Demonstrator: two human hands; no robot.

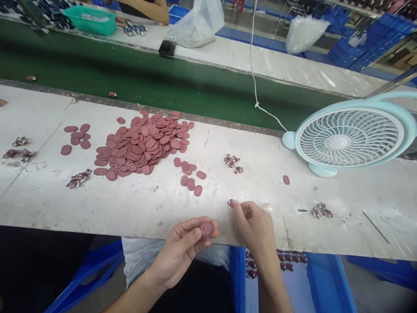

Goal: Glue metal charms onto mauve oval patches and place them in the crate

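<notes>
My left hand (185, 243) pinches a dull red oval disc (206, 228) with small holes, held just over the table's front edge. Over the table to its right, my right hand (256, 224) has thumb and forefinger closed on a small brown-and-white figure piece (231, 203). Beyond the hands lies a large heap of the same red discs (140, 145), with a smaller scatter of discs (190, 176) nearer to me. Several more small figure pieces (231, 161) sit in a cluster behind my right hand.
A pale blue fan (352, 137) stands on the right of the white table (137, 204), its white cord (253, 65) running upward. Below the edge, a blue crate (332, 278) holds rows of figure pieces. A green belt (208, 91) runs behind; a person's arm (146, 9) rests across it.
</notes>
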